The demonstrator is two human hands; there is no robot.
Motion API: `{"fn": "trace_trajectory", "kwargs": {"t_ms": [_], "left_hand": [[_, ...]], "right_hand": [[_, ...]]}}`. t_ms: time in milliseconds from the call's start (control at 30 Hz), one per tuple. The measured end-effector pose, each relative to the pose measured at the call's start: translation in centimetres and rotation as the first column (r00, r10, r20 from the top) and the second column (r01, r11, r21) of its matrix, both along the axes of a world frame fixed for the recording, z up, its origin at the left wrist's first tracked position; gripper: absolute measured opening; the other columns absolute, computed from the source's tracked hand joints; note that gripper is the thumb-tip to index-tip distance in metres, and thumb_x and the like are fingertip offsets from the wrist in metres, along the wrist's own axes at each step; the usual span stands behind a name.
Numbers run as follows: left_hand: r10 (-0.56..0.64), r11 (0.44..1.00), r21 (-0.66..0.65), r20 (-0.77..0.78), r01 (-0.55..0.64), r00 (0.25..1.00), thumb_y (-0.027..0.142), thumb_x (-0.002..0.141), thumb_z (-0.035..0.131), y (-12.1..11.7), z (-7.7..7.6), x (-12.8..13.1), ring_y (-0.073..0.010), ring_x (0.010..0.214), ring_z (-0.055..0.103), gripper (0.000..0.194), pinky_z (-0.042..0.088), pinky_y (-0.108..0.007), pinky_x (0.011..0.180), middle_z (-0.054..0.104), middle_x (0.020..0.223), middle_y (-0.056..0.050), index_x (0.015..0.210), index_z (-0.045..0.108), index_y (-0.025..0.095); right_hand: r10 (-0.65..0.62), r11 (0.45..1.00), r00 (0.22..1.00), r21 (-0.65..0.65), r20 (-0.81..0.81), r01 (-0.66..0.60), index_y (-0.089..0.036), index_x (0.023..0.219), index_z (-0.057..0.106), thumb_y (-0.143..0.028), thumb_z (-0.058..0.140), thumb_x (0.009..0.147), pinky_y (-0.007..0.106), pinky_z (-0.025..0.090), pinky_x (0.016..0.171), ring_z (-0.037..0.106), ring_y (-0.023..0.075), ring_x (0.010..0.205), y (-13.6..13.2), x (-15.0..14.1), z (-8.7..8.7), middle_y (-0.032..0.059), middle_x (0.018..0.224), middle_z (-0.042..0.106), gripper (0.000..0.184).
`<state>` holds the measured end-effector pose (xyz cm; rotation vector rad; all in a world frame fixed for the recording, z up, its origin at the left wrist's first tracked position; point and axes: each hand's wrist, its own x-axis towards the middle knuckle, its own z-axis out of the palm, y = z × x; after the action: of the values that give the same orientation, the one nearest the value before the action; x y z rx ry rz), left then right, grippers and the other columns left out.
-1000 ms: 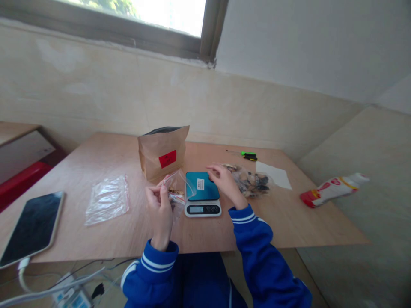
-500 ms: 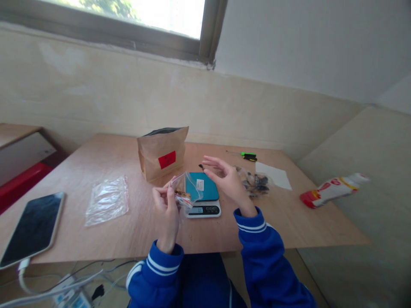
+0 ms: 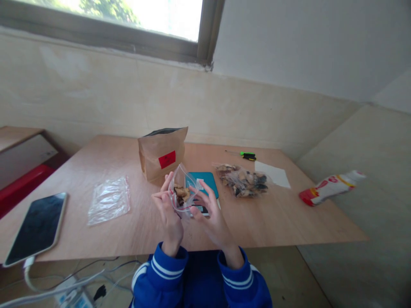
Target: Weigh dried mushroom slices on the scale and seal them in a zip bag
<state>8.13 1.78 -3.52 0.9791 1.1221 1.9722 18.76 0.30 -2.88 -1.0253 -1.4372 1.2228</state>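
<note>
A small clear zip bag (image 3: 182, 174) is tilted with its mouth spread toward me, and brown dried mushroom pieces (image 3: 181, 195) show inside. My left hand (image 3: 169, 216) grips the bag along its left side. On its right side, my right hand (image 3: 212, 217) has its thumb and fingers at the bag's edge, holding the opening. Under and behind both hands lies a kitchen scale (image 3: 210, 182) with a teal top, its display partly covered. Right of the scale, a larger clear bag (image 3: 245, 182) is full of similar dried pieces.
A brown paper pouch (image 3: 154, 154) stands behind the scale. Flat plastic bags (image 3: 109, 201) and a plugged-in tablet (image 3: 37, 229) lie left. Further right are screwdrivers (image 3: 248, 156), white paper (image 3: 278, 175) and a red-white bottle (image 3: 332, 188) at the table's right edge.
My right hand has come left and down from above the scale's right side to the small bag. The dark piece at its fingertips no longer shows there. The bag's mouth now faces me more.
</note>
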Motion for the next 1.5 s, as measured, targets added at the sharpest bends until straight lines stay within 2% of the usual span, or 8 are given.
{"fn": "trace_trajectory", "kwargs": {"t_ms": [167,233,433,500,600,700,900,1500], "left_hand": [[-0.110,0.986,0.129,0.004,0.109,0.994,0.064,0.093,0.022,-0.7,-0.4,0.9,-0.0216,0.147,0.022,0.048,0.014,-0.051,0.120,0.039,0.152,-0.010,0.097,0.049,0.024],[-0.144,0.979,0.141,-0.051,0.150,0.988,0.064,0.093,0.019,-1.0,-0.5,1.1,-0.0214,0.148,0.016,0.053,0.011,-0.051,0.120,0.036,0.154,-0.009,0.100,0.052,0.023],[0.071,0.990,0.133,-0.108,-0.056,0.992,0.036,0.093,0.051,-1.1,0.3,-0.6,-0.0204,0.139,0.038,0.020,0.027,-0.045,0.116,0.045,0.148,-0.009,0.107,0.051,0.023],[0.061,0.997,0.051,-0.120,-0.055,0.991,0.036,0.090,0.057,-0.7,0.7,-1.5,-0.0205,0.133,0.045,0.028,0.033,-0.040,0.112,0.050,0.143,-0.010,0.113,0.053,0.022],[-0.146,0.989,-0.060,-0.137,0.139,0.980,0.040,0.088,0.058,-0.3,1.1,-2.5,-0.0196,0.103,0.065,0.024,0.048,-0.033,0.094,0.071,0.106,-0.007,0.096,0.062,0.019],[-0.206,0.976,-0.082,-0.065,0.201,0.976,0.042,0.086,0.061,-0.6,1.2,-2.8,-0.0159,0.078,0.068,0.023,0.053,-0.027,0.075,0.072,0.081,-0.001,0.088,0.063,0.019],[-0.260,0.955,-0.151,-0.025,0.253,0.965,0.044,0.085,0.061,-1.9,0.8,-3.2,-0.0142,0.068,0.068,0.025,0.053,-0.023,0.064,0.070,0.073,0.000,0.083,0.063,0.019],[-0.139,0.980,-0.141,0.015,0.139,0.990,0.042,0.082,0.064,-2.0,0.5,-3.6,-0.0133,0.058,0.066,0.023,0.053,-0.022,0.055,0.066,0.065,0.002,0.084,0.061,0.020]], "right_hand": [[0.069,0.995,0.990,0.074,-0.126,-0.060,-0.033,0.151,0.011,-0.052,0.069,0.079,0.048,0.039,0.112,0.043,0.0252,0.137,-0.6,-1.5,0.7,0.0103,0.154,0.035,0.094],[0.014,0.996,0.987,0.086,-0.157,-0.001,-0.031,0.148,0.019,-0.048,0.067,0.082,0.046,0.043,0.109,0.048,0.0241,0.134,-0.3,-1.5,0.8,0.0105,0.151,0.041,0.083],[-0.231,0.964,0.954,0.086,-0.192,0.251,-0.022,0.098,0.059,-0.050,0.063,0.084,0.037,0.058,0.085,0.072,0.0226,0.091,1.2,0.9,1.1,0.0073,0.099,0.074,0.031],[-0.241,0.964,0.944,0.057,-0.224,0.259,-0.022,0.092,0.061,-0.049,0.067,0.081,0.038,0.058,0.084,0.072,0.0230,0.088,1.2,1.7,1.1,0.0057,0.092,0.076,0.030],[-0.296,0.952,0.914,-0.013,-0.276,0.305,-0.021,0.097,0.064,-0.047,0.068,0.080,0.037,0.058,0.081,0.072,0.0227,0.086,0.6,2.4,0.9,0.0051,0.094,0.076,0.031],[-0.328,0.942,0.918,-0.008,-0.222,0.334,-0.020,0.095,0.067,-0.045,0.065,0.084,0.034,0.056,0.080,0.071,0.0207,0.086,-0.1,2.7,0.5,0.0054,0.095,0.076,0.027],[-0.328,0.939,0.939,0.072,-0.100,0.335,-0.020,0.088,0.069,-0.046,0.059,0.087,0.030,0.055,0.073,0.068,0.0170,0.075,-0.8,3.3,0.5,0.0050,0.086,0.074,0.028],[-0.464,0.881,0.846,-0.041,-0.262,0.470,-0.018,0.085,0.073,-0.044,0.069,0.080,0.028,0.052,0.068,0.065,0.0155,0.069,-0.4,4.2,-1.0,0.0056,0.085,0.075,0.027]]}}
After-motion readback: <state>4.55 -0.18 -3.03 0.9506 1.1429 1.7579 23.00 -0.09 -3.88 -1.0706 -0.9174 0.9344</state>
